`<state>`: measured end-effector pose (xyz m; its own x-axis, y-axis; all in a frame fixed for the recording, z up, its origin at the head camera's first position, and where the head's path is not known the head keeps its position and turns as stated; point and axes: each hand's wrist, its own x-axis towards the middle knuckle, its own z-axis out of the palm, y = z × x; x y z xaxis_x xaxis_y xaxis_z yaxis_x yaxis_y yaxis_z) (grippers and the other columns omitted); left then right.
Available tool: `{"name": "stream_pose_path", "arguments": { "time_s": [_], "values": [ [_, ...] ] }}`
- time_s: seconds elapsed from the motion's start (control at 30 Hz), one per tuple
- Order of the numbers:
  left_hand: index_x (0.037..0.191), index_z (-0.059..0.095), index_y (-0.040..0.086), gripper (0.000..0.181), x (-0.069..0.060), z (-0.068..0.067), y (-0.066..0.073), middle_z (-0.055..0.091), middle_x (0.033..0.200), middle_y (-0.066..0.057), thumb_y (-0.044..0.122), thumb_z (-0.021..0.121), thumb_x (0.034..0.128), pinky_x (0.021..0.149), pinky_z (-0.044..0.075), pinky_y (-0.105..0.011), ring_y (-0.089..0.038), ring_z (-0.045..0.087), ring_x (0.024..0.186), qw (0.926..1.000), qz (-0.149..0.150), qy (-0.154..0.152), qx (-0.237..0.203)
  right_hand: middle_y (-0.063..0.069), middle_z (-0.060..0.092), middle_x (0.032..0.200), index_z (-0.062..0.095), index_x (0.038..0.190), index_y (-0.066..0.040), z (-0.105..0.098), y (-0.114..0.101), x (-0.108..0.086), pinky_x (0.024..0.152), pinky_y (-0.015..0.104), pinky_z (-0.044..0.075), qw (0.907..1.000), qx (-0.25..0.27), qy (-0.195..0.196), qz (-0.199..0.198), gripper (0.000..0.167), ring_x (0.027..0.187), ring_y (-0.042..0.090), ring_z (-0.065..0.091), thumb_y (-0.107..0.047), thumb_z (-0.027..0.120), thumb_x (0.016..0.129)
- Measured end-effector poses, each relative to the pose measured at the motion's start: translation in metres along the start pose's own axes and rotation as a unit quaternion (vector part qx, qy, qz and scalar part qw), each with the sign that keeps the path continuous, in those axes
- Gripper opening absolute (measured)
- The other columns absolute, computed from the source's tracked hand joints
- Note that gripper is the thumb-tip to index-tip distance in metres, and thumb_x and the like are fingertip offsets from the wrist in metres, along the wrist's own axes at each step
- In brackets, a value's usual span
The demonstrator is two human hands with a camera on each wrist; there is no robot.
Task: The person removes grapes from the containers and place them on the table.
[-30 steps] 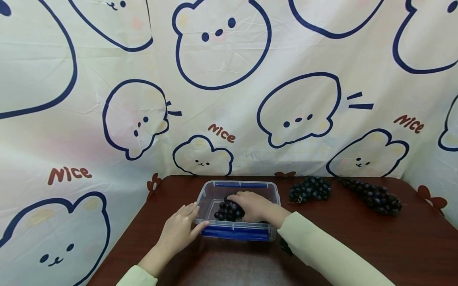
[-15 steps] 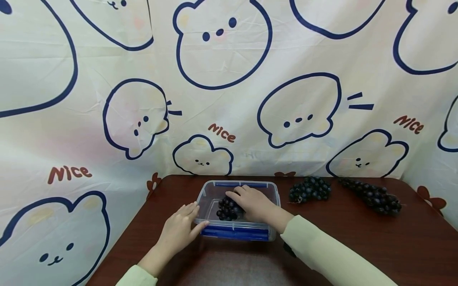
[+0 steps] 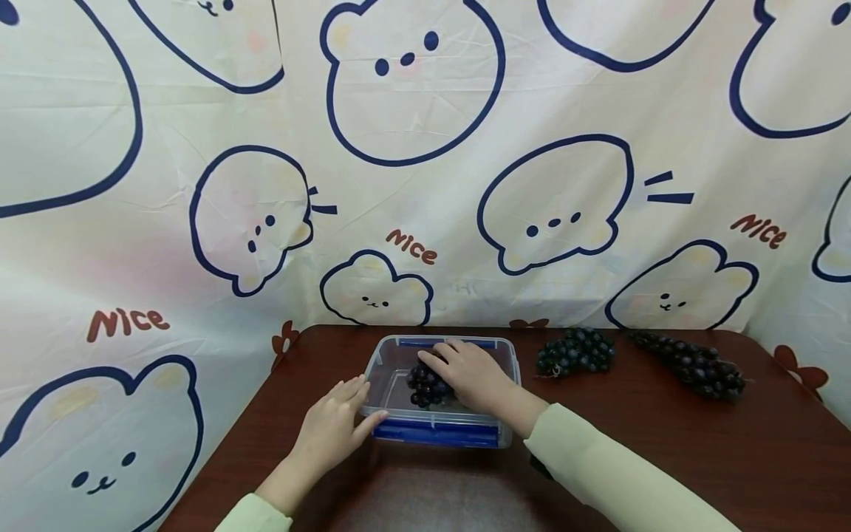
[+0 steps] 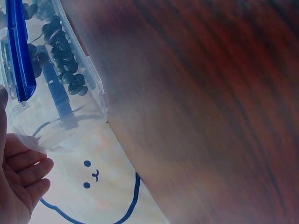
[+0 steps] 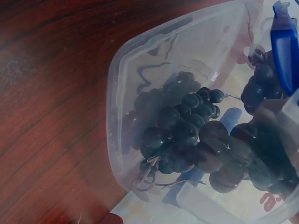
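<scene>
A clear plastic food container [image 3: 385, 384] with blue clips stands on the table, lid off. Inside it lies a bunch of dark grapes [image 3: 428, 386]. My right hand [image 3: 473, 380] reaches in over the front rim and holds that bunch from above, its fingers bent over the grapes and partly hiding them. Through the wall, the right wrist view shows more grapes [image 5: 187, 121] with a bare stem. At the container's left front corner my left hand [image 3: 335, 421] rests against the side, fingers extended along it and thumb by the front clip; its fingers [image 4: 32, 170] appear beside the corner in the left wrist view.
Two more bunches of dark grapes lie right of the container: a compact one [image 3: 575, 353] and a longer one [image 3: 694, 363]. The brown wooden table [image 3: 618, 436] ends at a hanging cloth [image 3: 459, 295] printed with cartoon faces.
My right hand has shifted a little away from me inside the container. The grapes under it have slid slightly right. My left hand stays at the corner.
</scene>
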<state>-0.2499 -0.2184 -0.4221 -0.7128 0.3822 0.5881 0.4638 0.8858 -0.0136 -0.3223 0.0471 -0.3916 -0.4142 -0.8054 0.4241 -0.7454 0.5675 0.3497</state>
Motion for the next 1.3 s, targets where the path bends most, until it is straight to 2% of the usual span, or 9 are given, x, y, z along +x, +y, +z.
{"name": "stream_pose_path", "arguments": {
  "time_s": [0.1, 0.33, 0.5, 0.8, 1.3],
  "values": [
    [0.111, 0.071, -0.005, 0.058, 0.0, 0.0, 0.0, 0.065, 0.12, -0.02, 0.045, 0.075, 0.0822, 0.097, 0.047, -0.047, -0.032, 0.062, 0.112, 1.0, -0.001, -0.001, -0.002, 0.007, 0.059, 0.119, 0.05, 0.142, -0.013, 0.001, 0.0, -0.001, 0.088, 0.034, 0.052, 1.0, -0.006, -0.002, 0.007, 0.064, 0.109, 0.023, 0.057, -0.009, 0.075, 0.083],
    [0.111, 0.071, -0.005, 0.058, 0.0, 0.0, 0.0, 0.065, 0.12, -0.02, 0.045, 0.075, 0.0822, 0.098, 0.046, -0.047, -0.031, 0.061, 0.113, 1.0, -0.003, -0.003, 0.0, 0.01, 0.06, 0.123, 0.051, 0.141, -0.012, -0.001, 0.002, -0.002, 0.096, 0.036, 0.049, 0.9996, -0.009, 0.025, 0.013, 0.06, 0.113, 0.025, 0.057, -0.008, 0.073, 0.085],
    [0.111, 0.071, -0.005, 0.057, 0.0, 0.0, 0.0, 0.065, 0.12, -0.02, 0.045, 0.075, 0.0823, 0.097, 0.046, -0.046, -0.031, 0.062, 0.113, 1.0, 0.0, -0.001, 0.002, 0.011, 0.059, 0.127, 0.05, 0.142, -0.015, -0.002, 0.003, -0.003, 0.099, 0.038, 0.047, 0.9995, -0.009, 0.027, 0.014, 0.06, 0.117, 0.026, 0.055, -0.008, 0.072, 0.087],
    [0.111, 0.071, -0.005, 0.058, 0.0, -0.001, 0.0, 0.065, 0.12, -0.02, 0.045, 0.075, 0.0819, 0.097, 0.047, -0.047, -0.032, 0.062, 0.112, 1.0, -0.005, -0.006, 0.001, 0.012, 0.056, 0.132, 0.049, 0.143, -0.018, -0.006, 0.004, -0.004, 0.1, 0.04, 0.046, 0.9989, -0.023, 0.038, 0.013, 0.06, 0.121, 0.03, 0.052, -0.006, 0.07, 0.089],
    [0.112, 0.071, -0.005, 0.058, 0.0, -0.001, 0.001, 0.064, 0.12, -0.02, 0.045, 0.075, 0.0822, 0.096, 0.047, -0.048, -0.032, 0.062, 0.112, 0.9999, -0.007, -0.009, 0.001, 0.013, 0.057, 0.13, 0.052, 0.141, -0.017, -0.017, 0.007, -0.004, 0.1, 0.039, 0.045, 0.9969, -0.041, 0.066, 0.003, 0.058, 0.119, 0.029, 0.053, -0.004, 0.071, 0.087]
  ]
}}
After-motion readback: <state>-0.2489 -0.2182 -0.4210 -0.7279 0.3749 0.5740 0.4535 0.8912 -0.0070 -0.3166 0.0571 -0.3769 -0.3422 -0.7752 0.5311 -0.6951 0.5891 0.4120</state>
